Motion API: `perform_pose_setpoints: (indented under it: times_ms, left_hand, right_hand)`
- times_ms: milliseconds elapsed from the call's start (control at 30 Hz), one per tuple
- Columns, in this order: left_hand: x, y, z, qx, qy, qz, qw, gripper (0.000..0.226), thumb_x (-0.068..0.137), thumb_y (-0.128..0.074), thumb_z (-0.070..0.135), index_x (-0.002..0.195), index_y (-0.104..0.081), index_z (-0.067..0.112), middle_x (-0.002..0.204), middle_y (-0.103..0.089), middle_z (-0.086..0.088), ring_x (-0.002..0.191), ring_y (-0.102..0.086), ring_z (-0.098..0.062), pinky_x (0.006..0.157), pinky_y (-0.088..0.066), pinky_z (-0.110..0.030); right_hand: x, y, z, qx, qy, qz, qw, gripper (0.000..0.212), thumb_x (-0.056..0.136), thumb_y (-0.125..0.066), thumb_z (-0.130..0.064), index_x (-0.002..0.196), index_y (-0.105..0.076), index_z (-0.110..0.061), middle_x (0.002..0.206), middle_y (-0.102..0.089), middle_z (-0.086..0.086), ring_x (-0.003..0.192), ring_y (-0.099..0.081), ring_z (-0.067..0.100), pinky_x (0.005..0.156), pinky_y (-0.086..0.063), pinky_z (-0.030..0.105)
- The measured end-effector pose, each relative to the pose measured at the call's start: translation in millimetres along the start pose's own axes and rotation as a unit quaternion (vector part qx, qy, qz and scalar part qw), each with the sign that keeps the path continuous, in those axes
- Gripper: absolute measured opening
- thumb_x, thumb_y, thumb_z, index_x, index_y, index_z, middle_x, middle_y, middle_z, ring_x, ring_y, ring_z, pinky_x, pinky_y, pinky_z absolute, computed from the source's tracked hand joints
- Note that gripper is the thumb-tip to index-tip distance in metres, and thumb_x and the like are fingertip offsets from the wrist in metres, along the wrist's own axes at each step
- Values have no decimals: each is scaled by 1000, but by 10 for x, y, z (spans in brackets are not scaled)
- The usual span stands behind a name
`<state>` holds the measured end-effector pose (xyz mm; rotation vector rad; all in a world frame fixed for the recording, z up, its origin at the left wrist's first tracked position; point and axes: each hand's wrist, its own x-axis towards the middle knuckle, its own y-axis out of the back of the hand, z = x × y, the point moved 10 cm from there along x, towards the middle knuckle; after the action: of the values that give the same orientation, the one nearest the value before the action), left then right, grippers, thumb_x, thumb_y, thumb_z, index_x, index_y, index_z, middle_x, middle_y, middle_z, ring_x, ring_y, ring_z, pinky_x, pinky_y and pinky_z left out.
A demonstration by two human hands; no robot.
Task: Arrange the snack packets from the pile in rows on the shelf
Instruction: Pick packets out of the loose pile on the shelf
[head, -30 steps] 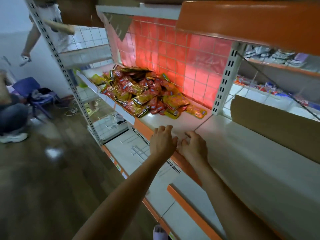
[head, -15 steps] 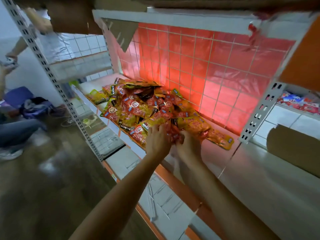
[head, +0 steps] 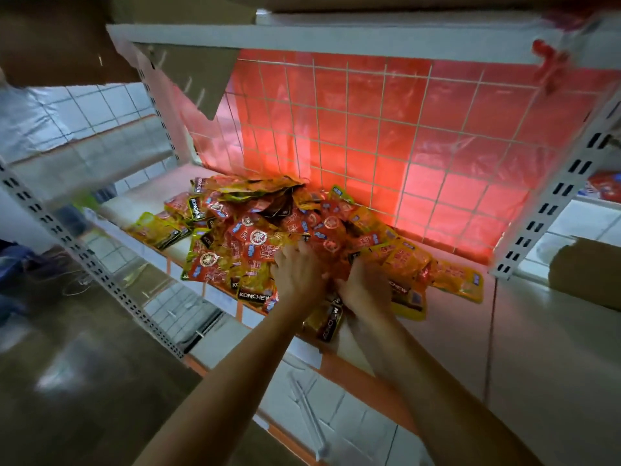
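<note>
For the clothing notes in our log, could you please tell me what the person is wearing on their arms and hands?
Both forearms are bare down to the frame's edge, with no sleeve in sight. The left hand and right hand are ungloved; I can make out no ring, watch or bracelet, though the picture is slightly soft.

- What colours are the packets (head: 258, 237)?
- Red and yellow, with black bands lettered in white.
- And the shelf (head: 453, 331)?
- White, orange along its front edge. Behind it, a white wire grid (head: 379, 136) over red.
</note>
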<state>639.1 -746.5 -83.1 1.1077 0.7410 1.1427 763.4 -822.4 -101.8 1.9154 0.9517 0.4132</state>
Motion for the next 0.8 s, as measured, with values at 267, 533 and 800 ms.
perform_pose_setpoints:
  times_ms: [267,533,800]
  left_hand:
    - [-17,131,76,-143,-83,68,984,37,87,-61,16,117,-40,10,114,-51,-10,101,-56,-29,76,-47,-36]
    - [-218,208,569,-346,-206,44,914,27,98,-50,21,117,-43,4,84,-64,-14,75,-61,-37,54,-36,-36]
    - [-612,-154,1241,-434,-238,-94,864,22,92,-60,22,109,-58,7,80,-62,3,78,-62,-23,64,-42,-28]
  right_hand:
    - [-83,143,157,142,-64,84,984,28,86,-62,-25,110,-52,-15,103,-64,6,94,-61,27,67,-38,30]
    - [-448,593,572,260,-101,209,937,38,84,-63,-12,120,-50,-10,114,-64,11,107,-59,33,84,-45,37]
    - [-1009,944,1299,300,-159,305,890,39,86,-67,-18,122,-53,-14,104,-63,1,78,-59,10,61,-44,3]
